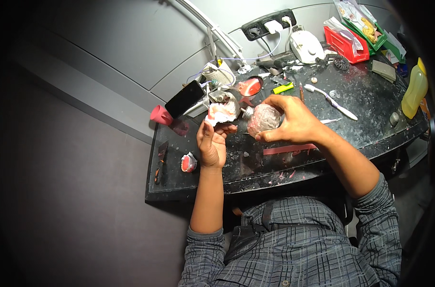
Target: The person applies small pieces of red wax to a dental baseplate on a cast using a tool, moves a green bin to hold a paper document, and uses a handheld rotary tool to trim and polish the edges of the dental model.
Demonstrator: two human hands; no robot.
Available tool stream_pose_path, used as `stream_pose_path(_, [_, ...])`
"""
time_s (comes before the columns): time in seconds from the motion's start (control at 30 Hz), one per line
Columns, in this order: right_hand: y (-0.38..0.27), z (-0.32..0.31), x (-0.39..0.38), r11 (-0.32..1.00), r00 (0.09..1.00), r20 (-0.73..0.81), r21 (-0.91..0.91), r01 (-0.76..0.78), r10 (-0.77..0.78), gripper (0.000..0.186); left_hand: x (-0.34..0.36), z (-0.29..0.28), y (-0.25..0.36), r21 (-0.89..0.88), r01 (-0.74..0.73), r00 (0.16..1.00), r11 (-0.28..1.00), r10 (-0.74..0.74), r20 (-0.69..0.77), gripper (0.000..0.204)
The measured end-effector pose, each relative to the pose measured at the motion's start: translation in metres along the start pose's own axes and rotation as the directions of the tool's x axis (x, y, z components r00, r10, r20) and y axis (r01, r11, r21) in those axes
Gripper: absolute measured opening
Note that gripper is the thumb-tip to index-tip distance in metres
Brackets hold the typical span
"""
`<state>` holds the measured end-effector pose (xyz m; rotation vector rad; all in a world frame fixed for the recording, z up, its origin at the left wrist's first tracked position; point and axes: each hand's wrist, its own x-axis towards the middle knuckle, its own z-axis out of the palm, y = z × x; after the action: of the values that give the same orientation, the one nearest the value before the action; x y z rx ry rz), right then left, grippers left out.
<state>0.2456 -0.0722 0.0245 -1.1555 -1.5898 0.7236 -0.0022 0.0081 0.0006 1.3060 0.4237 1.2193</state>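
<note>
My left hand [212, 147] is closed round the lower part of a white plaster dental cast [223, 113] with pink wax on it, raised over the bench. In my right hand [294, 119] is a round, wax-smeared glass spirit lamp [264, 120], gripped between thumb and fingers. The lamp is tipped on its side, its metal neck pointing left, close to the cast. No flame can be made out. Below the lamp a strip of pink wax [286, 149] lies on the bench. A second cast [188, 162] with pink wax stands left of my left wrist.
Around the black bench [217, 179] lie an orange-handled knife [161, 162], pink cup [161, 115], propped phone [185, 98], dish of red wax [250, 86], yellow-green lighter [283, 88] and white toothbrush [331, 101]. Farther right are a yellow bottle [415, 89] and red bin [345, 46].
</note>
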Motion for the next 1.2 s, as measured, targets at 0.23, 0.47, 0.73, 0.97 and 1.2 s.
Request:
stream_pose_path(0.23, [-0.004,0.003,-0.001,0.991,0.999,0.028,-0.127,-0.039,0.043,0.07,-0.001,-0.004,-0.006,0.147,-0.112,0.993,0.983,0.104,0.056,0.065])
stream_pose_path(0.47, [-0.001,0.011,-0.002,0.987,1.0,0.015,-0.163,-0.007,0.009,0.067,-0.002,0.013,-0.002,0.09,-0.121,0.992,0.989,0.118,0.042,0.079])
stream_pose_path(0.73, [-0.003,0.008,-0.002,0.99,1.0,0.01,-0.142,-0.012,0.013,0.068,-0.002,0.015,-0.001,0.074,-0.144,0.987,0.987,0.138,0.084,0.082])
stream_pose_path(0.97, [-0.004,0.008,-0.002,0.99,1.0,0.023,-0.143,-0.009,0.013,0.068,-0.003,0.017,0.0,0.11,-0.143,0.985,0.984,0.132,0.108,0.078])
stream_pose_path(1.2, [-0.005,0.007,-0.002,0.994,1.0,0.02,-0.105,-0.019,0.022,0.068,-0.004,0.015,-0.002,0.124,-0.14,0.987,0.982,0.128,0.099,0.072])
